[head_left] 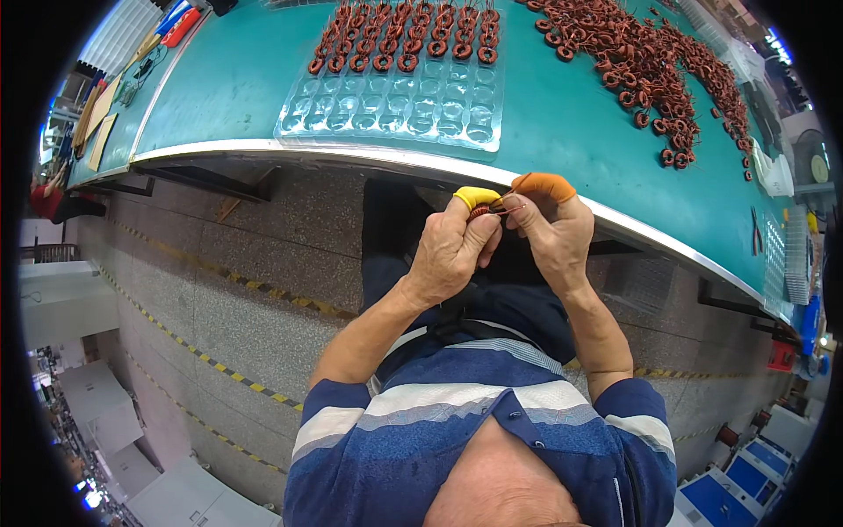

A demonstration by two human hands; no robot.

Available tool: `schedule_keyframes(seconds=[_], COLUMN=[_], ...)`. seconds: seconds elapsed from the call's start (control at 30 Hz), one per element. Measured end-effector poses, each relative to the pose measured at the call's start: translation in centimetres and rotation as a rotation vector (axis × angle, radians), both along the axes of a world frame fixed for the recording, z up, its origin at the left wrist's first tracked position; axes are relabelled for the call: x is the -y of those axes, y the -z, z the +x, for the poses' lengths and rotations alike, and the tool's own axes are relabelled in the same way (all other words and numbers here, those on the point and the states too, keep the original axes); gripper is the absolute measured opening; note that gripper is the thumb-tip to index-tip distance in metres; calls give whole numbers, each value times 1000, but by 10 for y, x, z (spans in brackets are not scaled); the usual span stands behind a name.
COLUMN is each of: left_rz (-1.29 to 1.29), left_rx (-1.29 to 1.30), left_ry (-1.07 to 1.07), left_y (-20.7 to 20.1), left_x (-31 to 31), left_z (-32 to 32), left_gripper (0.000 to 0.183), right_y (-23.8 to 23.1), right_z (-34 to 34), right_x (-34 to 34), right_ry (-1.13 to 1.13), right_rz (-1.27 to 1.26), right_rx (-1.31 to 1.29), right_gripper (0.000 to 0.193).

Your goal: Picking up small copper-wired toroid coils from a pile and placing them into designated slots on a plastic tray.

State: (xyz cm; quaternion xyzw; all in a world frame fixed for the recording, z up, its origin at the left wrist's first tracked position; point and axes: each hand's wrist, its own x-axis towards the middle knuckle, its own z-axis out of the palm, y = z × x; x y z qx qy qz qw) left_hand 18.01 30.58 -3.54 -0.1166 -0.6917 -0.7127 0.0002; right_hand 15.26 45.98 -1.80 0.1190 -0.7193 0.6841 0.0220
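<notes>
My left hand [446,255], a yellow finger cot on its index finger, pinches a small copper-wound ring coil [479,211] just off the table's front edge. Close beside it, my right hand [558,241] wears an orange finger cot and has thumb and forefinger closed on the coil's thin wire leads [512,208]. Fingers cover much of the coil. Beyond my hands lies a clear plastic tray [386,114] with round pockets; its far rows hold similar coils [408,63], while the nearer pockets hold none.
A large heap of loose coils [632,66] spreads over the green table [562,114] at the right. Pliers [756,233] and stacked clear trays [796,255] sit at the far right. Cardboard pieces [104,132] and a red box [181,28] lie at the left.
</notes>
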Motion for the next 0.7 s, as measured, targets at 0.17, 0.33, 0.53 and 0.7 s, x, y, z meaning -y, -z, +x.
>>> schedule_keyframes(seconds=[0.17, 0.33, 0.53, 0.7], left_rz=[-5, -23, -38, -7], left_rx=[4, 95, 84, 128], left_ry=[12, 32, 41, -30], left_y=[4, 6, 6, 7], left_x=[2, 0, 2, 0], left_z=[0, -6, -6, -4], left_gripper=[27, 26, 23, 23], right_y=[5, 16, 9, 13], right_z=[-5, -7, -10, -14], right_x=[-7, -9, -8, 0], right_ry=[-90, -24, -63, 31], right_rz=[-126, 66, -28, -112], right_rx=[156, -97, 26, 19], right_gripper=[20, 20, 19, 28])
